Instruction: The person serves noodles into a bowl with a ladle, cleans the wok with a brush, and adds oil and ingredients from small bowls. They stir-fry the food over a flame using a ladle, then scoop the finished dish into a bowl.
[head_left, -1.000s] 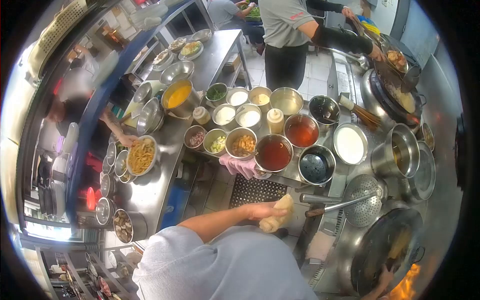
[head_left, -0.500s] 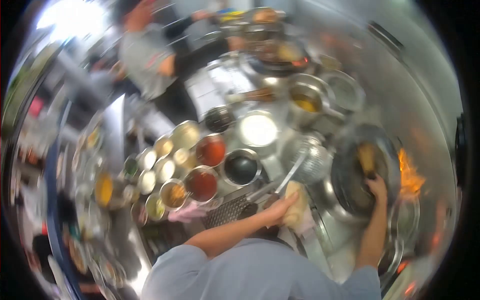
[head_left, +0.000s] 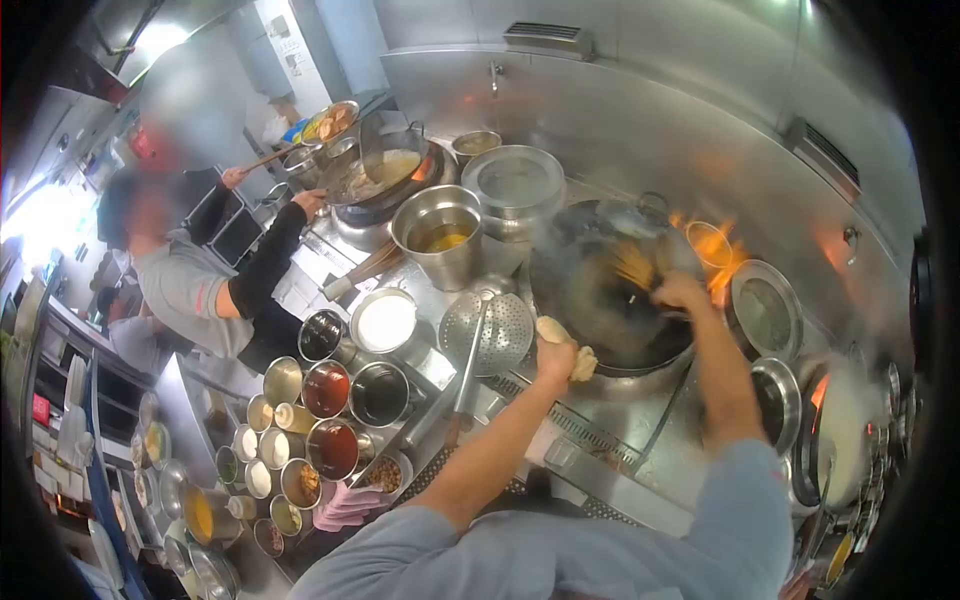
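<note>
My right hand (head_left: pixel 680 292) is closed around a bamboo wok brush (head_left: pixel 632 264), its tan bristles down inside a large dark wok (head_left: pixel 575 285). Steam rises from the wok, and flames (head_left: pixel 735 250) burn beyond its right side. At the wok's near left edge, my left hand (head_left: pixel 556 362) grips a folded cream cloth (head_left: pixel 583 366), bunched right at the rim. Just left of that hand lies a perforated strainer (head_left: pixel 505 335) with a long handle pointing toward me.
Several sauce and seasoning containers (head_left: pixel 332 448) stand on the left. A steel pot with yellow liquid (head_left: pixel 440 240) and a lidded pot (head_left: pixel 515 190) sit behind. A co-worker (head_left: pixel 200 280) tends another wok (head_left: pixel 400 165) at back left. Steel bowls (head_left: pixel 765 310) are at right.
The view has turned and sharpened. My left hand has brought the cloth up to the wok's rim, while my right hand still has the brush inside the wok.
</note>
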